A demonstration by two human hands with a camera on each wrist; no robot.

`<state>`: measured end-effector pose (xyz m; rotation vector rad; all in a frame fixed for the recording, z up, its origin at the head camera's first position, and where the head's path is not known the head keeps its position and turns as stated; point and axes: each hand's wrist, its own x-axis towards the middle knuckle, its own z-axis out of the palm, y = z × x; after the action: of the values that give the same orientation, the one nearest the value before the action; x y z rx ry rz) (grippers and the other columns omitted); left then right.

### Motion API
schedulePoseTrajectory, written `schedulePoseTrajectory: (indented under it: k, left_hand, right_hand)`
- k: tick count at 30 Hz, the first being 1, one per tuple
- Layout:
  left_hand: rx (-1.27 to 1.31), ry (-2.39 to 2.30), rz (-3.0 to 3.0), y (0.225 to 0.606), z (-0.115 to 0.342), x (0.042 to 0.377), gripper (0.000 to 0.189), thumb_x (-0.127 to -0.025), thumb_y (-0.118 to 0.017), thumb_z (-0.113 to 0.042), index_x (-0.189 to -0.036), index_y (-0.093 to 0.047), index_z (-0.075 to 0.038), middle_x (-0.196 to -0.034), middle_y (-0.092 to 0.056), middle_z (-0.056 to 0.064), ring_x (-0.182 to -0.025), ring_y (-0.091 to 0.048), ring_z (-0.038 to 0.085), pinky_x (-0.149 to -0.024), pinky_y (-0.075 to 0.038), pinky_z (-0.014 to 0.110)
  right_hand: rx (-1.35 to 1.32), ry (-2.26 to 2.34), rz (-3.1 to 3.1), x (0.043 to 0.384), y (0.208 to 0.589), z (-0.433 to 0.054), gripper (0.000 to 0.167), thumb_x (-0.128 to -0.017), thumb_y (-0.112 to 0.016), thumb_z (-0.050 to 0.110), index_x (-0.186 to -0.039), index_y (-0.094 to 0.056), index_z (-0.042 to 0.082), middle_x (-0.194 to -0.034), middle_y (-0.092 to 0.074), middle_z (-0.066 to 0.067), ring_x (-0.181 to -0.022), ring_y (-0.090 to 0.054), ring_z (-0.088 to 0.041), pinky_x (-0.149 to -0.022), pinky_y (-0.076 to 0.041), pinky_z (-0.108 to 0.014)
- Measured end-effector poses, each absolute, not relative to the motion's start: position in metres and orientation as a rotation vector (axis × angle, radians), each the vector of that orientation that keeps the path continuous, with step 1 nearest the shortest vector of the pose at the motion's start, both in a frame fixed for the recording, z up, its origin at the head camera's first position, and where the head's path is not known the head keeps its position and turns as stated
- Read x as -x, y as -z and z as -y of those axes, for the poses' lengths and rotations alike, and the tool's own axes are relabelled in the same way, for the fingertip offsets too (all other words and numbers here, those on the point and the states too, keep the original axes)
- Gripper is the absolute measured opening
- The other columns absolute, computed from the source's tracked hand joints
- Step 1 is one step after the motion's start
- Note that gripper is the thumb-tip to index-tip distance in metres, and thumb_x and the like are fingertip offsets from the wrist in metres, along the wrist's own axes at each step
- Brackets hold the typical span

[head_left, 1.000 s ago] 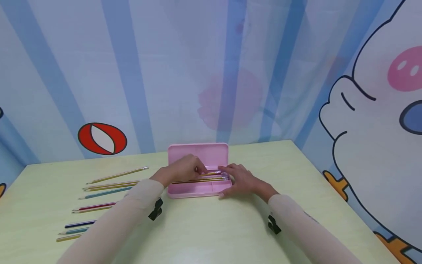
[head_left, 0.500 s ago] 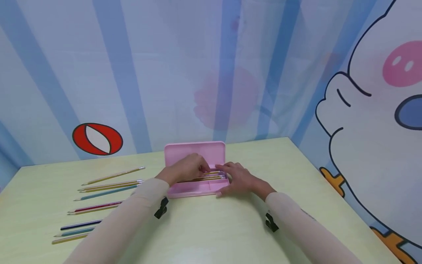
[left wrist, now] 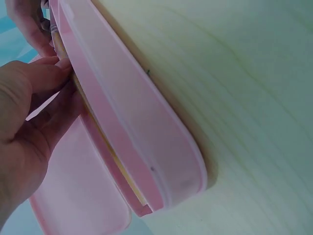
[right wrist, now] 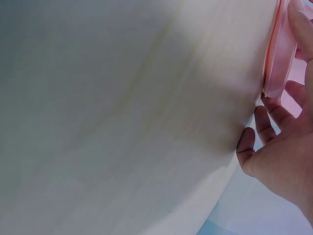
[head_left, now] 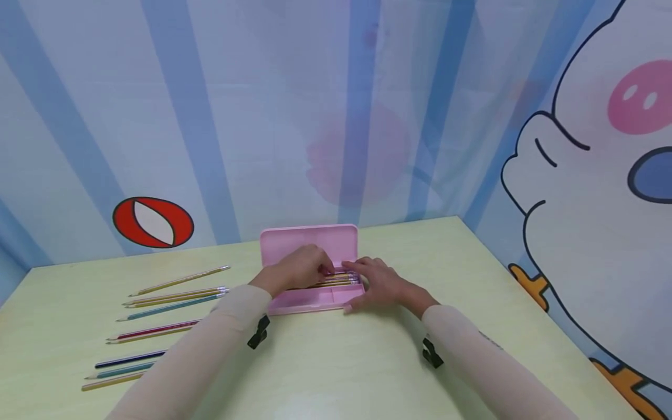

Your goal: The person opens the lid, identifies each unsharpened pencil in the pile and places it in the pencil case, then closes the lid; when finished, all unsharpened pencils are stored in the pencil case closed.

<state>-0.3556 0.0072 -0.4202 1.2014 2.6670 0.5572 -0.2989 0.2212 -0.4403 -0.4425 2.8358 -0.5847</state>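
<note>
A pink pencil case [head_left: 296, 300] lies on the table with its lid [head_left: 278, 240] raised at the back. Several pencils [head_left: 343, 280] lie lengthwise in its rear compartment, eraser ends to the right. My left hand [head_left: 301, 267] reaches into the case, thumb and fingertips pinching a pencil; in the left wrist view a yellow pencil [left wrist: 122, 169] runs out from beneath those fingers along the compartment. My right hand [head_left: 382, 284] holds the case's right end, with the thumb at the front edge and the forefinger at the back corner. The left hand hides the pencils' left part.
Left of the case, loose pencils lie in small groups: a lone yellow one [head_left: 181, 281] at the back, blue [head_left: 170, 307] and red [head_left: 152, 330] ones mid-table, a dark blue one [head_left: 128, 359] nearer. My left sleeve [head_left: 196, 356] covers some ends. A printed curtain [head_left: 283, 116] stands behind.
My left hand has shifted slightly right inside the case, and the pencil at its fingertips sits closer among the others. The right hand stays at the case's end. The head view has shifted a little.
</note>
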Motion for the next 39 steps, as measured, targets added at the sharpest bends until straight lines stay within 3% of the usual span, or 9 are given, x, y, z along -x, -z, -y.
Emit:
schedulePoseTrajectory:
  k: [13,20,30,39]
  left_hand:
    - [-1.242,-0.563,-2.703,0.416,0.001,0.354,0.023,-0.088,-0.067,0.002,-0.107,-0.078,-0.006,-0.106,-0.077,0.008,-0.101,-0.07,0.021,-0.094,-0.055,0.034]
    - [-1.215,-0.633,-2.695,0.403,0.025,0.349,0.028,-0.089,-0.066,0.003,-0.114,-0.076,-0.004,-0.112,-0.075,0.011,-0.096,-0.071,0.022,-0.089,-0.057,0.036]
    - [-1.295,-0.818,-2.631,0.389,0.065,0.336,0.026,-0.086,-0.067,0.008,-0.109,-0.076,0.0,-0.109,-0.075,0.017,-0.09,-0.073,0.022,-0.077,-0.059,0.03]
    - [-1.188,-0.871,-2.582,0.379,0.091,0.317,0.028,-0.086,-0.069,0.004,-0.111,-0.077,-0.005,-0.106,-0.075,0.007,-0.091,-0.069,0.018,-0.076,-0.058,0.027]
  right_hand:
    - [0.48,0.566,-2.843,0.301,0.442,-0.222,0.098,-0.073,-0.083,0.054,-0.155,-0.038,0.027,-0.154,-0.042,-0.014,-0.135,-0.04,-0.034,-0.11,-0.037,-0.058]
    - [0.515,0.552,-2.854,0.301,0.441,-0.219,0.099,-0.073,-0.083,0.054,-0.155,-0.038,0.024,-0.152,-0.043,-0.015,-0.134,-0.042,-0.034,-0.108,-0.037,-0.059]
    - [0.526,0.553,-2.86,0.303,0.442,-0.218,0.1,-0.072,-0.084,0.054,-0.155,-0.038,0.022,-0.152,-0.044,-0.016,-0.135,-0.04,-0.036,-0.109,-0.036,-0.061]
    - [0.527,0.562,-2.867,0.302,0.443,-0.223,0.101,-0.072,-0.084,0.055,-0.155,-0.038,0.021,-0.152,-0.043,-0.017,-0.134,-0.041,-0.037,-0.108,-0.036,-0.062]
